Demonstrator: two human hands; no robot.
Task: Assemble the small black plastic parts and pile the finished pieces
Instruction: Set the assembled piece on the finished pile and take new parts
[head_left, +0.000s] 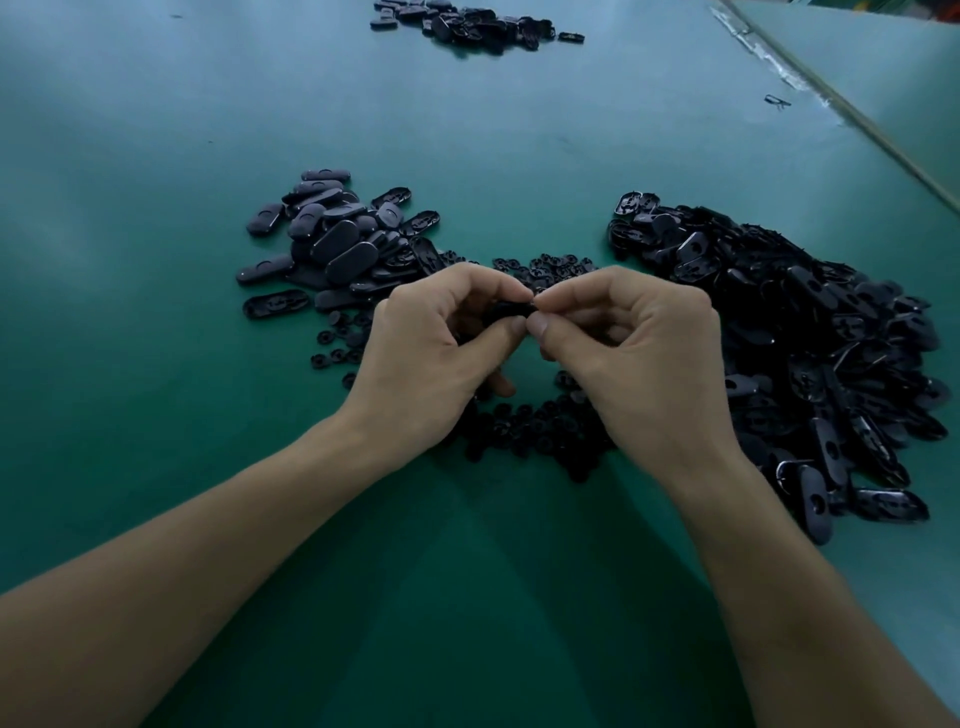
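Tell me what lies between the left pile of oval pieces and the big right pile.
In the head view, small round parts lie scattered there, and the left hand and right hand meet above them, pinching one black piece.

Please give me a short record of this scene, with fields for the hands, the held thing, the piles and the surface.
left hand: pinches black part
right hand: pinches the same part's end
left pile: oval pieces, mostly smooth side up
right pile: larger heap of oval shells
middle: small round parts under the hands
far pile: more black pieces
surface: green table
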